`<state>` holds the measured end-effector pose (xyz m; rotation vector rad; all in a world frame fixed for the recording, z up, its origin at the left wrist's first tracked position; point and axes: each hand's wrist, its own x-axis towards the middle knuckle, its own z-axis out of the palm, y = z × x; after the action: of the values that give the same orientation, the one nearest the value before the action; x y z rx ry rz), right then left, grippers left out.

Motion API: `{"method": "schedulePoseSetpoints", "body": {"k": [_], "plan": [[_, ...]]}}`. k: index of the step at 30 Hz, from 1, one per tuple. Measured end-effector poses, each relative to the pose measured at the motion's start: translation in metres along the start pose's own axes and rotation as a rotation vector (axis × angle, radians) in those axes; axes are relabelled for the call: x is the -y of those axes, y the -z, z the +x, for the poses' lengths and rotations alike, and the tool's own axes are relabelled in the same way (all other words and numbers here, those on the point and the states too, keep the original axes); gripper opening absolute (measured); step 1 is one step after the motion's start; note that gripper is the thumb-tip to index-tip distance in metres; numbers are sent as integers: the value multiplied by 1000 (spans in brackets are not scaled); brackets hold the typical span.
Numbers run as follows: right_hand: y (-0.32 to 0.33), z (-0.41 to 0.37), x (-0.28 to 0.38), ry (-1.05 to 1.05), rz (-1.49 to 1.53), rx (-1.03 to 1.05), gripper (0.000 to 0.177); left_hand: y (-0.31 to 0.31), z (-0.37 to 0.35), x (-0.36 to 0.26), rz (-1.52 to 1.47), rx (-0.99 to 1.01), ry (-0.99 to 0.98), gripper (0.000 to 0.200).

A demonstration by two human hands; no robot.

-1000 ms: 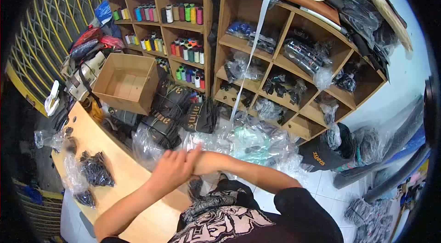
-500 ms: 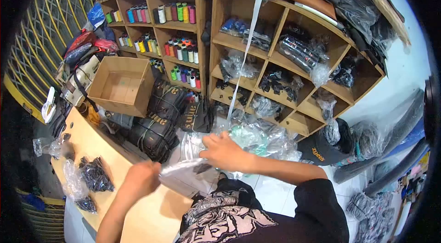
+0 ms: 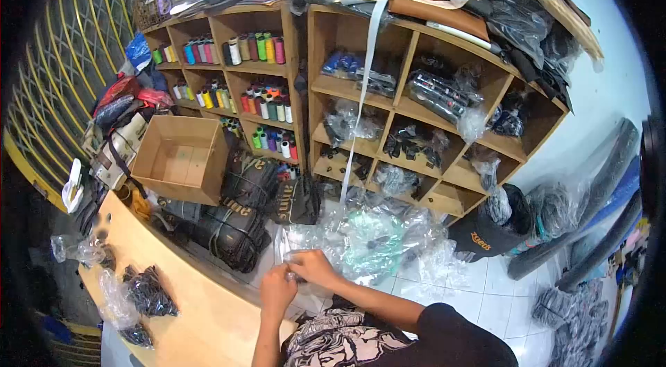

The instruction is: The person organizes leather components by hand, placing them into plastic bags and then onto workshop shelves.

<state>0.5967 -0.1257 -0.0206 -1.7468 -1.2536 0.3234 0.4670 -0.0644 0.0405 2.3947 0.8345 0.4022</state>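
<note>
My left hand [image 3: 277,288] and my right hand [image 3: 313,268] are drawn together in front of my lap, fingers closed and almost touching. Between them they pinch a clear plastic bag [image 3: 305,296], mostly hidden by the hands and forearms. What is in the bag cannot be made out now. To the left of my hands is the wooden table [image 3: 208,311], bearing plastic packs of small black parts [image 3: 149,291].
An open cardboard box [image 3: 180,155] stands behind the table beside tied bundles of black bags [image 3: 236,235]. Shelves hold thread spools [image 3: 267,105] and bagged small parts [image 3: 416,145]. Loose plastic bags [image 3: 374,235] lie on the floor ahead. A white strap [image 3: 364,89] hangs down the shelf.
My hands were apart with the plastic bag stretched between them, a dark patch showing on it. Left has moved right and right slightly left and down, so they now meet. The view has tilted up.
</note>
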Motion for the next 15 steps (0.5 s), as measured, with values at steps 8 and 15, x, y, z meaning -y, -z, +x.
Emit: {"method": "schedulePoseSetpoints", "body": {"k": [8, 15], "plan": [[60, -9, 43, -439, 802, 585, 22, 25, 8, 49, -849, 589, 230, 17], [64, -18, 53, -191, 381, 661, 36, 22, 1, 48, -1111, 645, 406, 18]]}}
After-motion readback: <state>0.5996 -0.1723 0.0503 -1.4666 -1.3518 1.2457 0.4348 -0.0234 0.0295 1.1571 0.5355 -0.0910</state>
